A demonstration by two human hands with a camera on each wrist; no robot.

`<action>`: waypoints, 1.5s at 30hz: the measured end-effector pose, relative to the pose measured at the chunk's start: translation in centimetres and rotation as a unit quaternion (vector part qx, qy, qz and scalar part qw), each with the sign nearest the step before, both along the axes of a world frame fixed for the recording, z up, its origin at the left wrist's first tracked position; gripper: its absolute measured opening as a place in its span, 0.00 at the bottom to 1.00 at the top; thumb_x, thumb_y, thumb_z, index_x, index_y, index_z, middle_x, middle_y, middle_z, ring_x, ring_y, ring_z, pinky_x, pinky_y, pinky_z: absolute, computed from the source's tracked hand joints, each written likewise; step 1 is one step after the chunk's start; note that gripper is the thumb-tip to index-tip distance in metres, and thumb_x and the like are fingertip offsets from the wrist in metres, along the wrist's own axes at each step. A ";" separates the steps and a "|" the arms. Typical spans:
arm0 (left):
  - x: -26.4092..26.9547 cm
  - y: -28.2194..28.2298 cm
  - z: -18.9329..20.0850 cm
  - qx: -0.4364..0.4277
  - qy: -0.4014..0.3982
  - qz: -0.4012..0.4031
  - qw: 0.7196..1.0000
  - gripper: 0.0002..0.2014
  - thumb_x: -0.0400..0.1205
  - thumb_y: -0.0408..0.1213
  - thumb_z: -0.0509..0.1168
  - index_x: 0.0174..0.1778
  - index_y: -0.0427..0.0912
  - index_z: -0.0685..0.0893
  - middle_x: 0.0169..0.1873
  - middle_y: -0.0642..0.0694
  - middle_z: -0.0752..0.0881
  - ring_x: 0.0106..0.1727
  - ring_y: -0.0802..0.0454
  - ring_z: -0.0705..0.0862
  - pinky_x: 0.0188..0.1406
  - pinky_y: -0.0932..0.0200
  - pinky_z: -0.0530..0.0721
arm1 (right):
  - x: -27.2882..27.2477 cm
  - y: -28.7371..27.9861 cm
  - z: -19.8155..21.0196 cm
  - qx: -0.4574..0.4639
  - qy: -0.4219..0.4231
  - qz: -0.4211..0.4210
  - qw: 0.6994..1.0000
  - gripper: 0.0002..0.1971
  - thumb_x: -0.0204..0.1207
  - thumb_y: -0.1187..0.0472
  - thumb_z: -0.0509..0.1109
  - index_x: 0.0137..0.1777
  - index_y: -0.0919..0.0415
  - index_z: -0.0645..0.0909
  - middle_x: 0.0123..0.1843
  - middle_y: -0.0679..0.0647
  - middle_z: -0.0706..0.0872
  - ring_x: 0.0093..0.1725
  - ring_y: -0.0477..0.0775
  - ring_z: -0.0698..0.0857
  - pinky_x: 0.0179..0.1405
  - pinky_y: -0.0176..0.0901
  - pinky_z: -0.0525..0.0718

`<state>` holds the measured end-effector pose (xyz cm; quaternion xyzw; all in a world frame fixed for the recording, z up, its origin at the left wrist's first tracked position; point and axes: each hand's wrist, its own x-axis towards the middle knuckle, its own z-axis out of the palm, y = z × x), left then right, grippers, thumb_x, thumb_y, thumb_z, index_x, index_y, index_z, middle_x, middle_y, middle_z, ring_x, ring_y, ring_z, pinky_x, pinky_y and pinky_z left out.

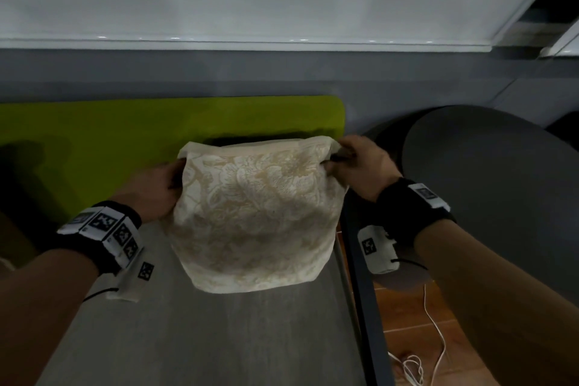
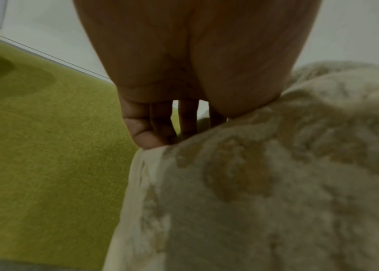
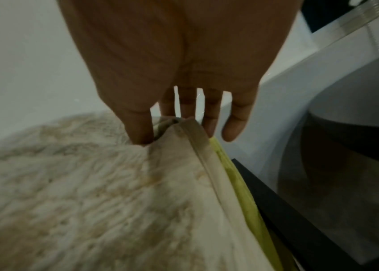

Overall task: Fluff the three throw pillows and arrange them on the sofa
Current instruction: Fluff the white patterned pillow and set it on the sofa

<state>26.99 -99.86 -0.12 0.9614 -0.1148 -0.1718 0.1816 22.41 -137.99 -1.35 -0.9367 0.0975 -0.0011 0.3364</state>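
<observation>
One cream throw pillow [image 1: 257, 216] with a pale floral pattern stands on the grey sofa seat [image 1: 203, 338], leaning against the lime-green backrest [image 1: 94, 141]. My left hand [image 1: 156, 188] holds its upper left side, fingers behind the pillow [image 2: 265, 183] and thumb at the front. At the upper right corner my right hand [image 1: 354, 163] pinches the fabric; in the right wrist view the thumb and fingers [image 3: 139, 128] close on the bunched corner of the pillow [image 3: 91, 192]. No other pillows are in view.
A dark sofa frame edge [image 1: 360, 291] runs down the right of the seat. Beyond it stands a round dark grey table [image 1: 488, 197] over a wooden floor [image 1: 407, 323] with a white cable [image 1: 435, 338]. A white and grey wall [image 1: 250, 9] rises behind.
</observation>
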 end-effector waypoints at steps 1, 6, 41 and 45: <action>0.1 0.0 0.0 0.007 -0.002 -0.003 1.000 0.34 0.75 0.56 0.51 0.77 0.50 0.76 0.66 0.36 0.86 0.62 0.31 0.85 0.60 0.41 0.83 | 0.5 0.6 0.0 -0.042 0.014 0.023 0.999 0.19 0.74 0.43 0.79 0.62 0.49 0.86 0.57 0.50 0.85 0.54 0.50 0.82 0.53 0.41 0.77; -0.2 0.4 -0.2 0.020 0.001 0.001 1.000 0.33 0.77 0.53 0.49 0.76 0.44 0.77 0.63 0.33 0.86 0.60 0.30 0.85 0.58 0.40 0.84 | 1.5 0.0 1.8 -0.039 -0.069 -0.066 0.995 0.08 0.82 0.51 0.73 0.54 0.52 0.91 0.56 0.56 0.92 0.57 0.59 0.89 0.51 0.38 0.77; 0.9 5.5 -1.1 -0.479 -0.143 0.268 0.823 0.18 0.78 0.38 0.77 0.60 0.59 0.85 0.54 0.51 0.90 0.65 0.38 0.87 0.60 0.48 0.89 | -0.3 -1.2 2.8 0.159 -0.077 -0.081 0.981 0.09 0.77 0.56 0.81 0.56 0.46 0.89 0.51 0.42 0.92 0.52 0.41 0.91 0.64 0.54 0.89; 1.0 6.2 -1.0 -0.532 -0.171 0.304 0.772 0.29 0.74 0.28 0.76 0.72 0.46 0.81 0.48 0.51 0.86 0.57 0.48 0.88 0.57 0.55 0.90 | -0.8 -1.9 3.4 0.144 -0.121 -0.071 0.980 0.05 0.77 0.56 0.81 0.49 0.45 0.90 0.45 0.41 0.92 0.47 0.41 0.91 0.59 0.44 0.89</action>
